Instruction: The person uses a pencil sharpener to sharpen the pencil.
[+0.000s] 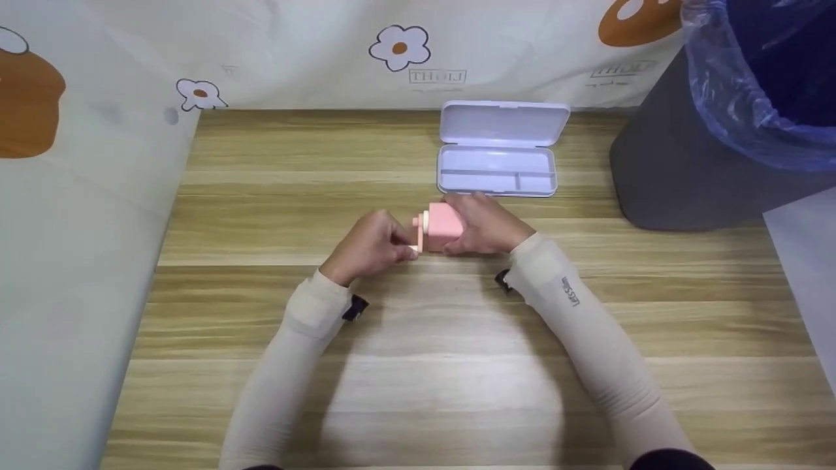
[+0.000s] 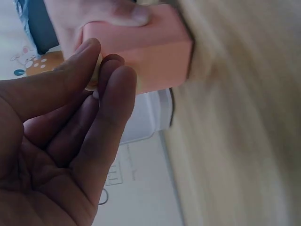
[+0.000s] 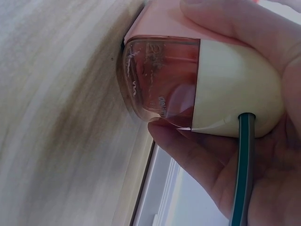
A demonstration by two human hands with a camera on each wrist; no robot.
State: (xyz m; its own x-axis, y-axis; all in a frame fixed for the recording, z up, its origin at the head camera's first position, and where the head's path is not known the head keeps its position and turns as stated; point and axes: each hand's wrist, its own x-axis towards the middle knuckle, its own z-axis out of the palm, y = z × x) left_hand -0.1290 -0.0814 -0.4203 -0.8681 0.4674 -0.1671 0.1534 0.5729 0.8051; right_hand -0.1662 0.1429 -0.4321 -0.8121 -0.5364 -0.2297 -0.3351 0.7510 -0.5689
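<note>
A pink crank pencil sharpener [image 1: 445, 226] is held over the wooden table in the head view. My right hand [image 1: 486, 224] grips its body, thumb on one side and fingers on the other. With thumb and fingertips, my left hand [image 1: 371, 247] pinches the cream knob of the crank handle [image 1: 420, 236]; those fingers mostly cover the knob in the left wrist view. From the sharpener's cream face [image 3: 225, 89] a green-striped pencil [image 3: 243, 160] sticks out in the right wrist view. Beside that face is a see-through shavings drawer [image 3: 162, 77].
Behind the hands lies an open pale lilac pencil case [image 1: 496, 160] with divided compartments, its lid raised. A dark grey bin [image 1: 673, 143] with a clear bag [image 1: 738, 111] stands at the right. Patterned sheeting [image 1: 313, 59] borders the table's back and left.
</note>
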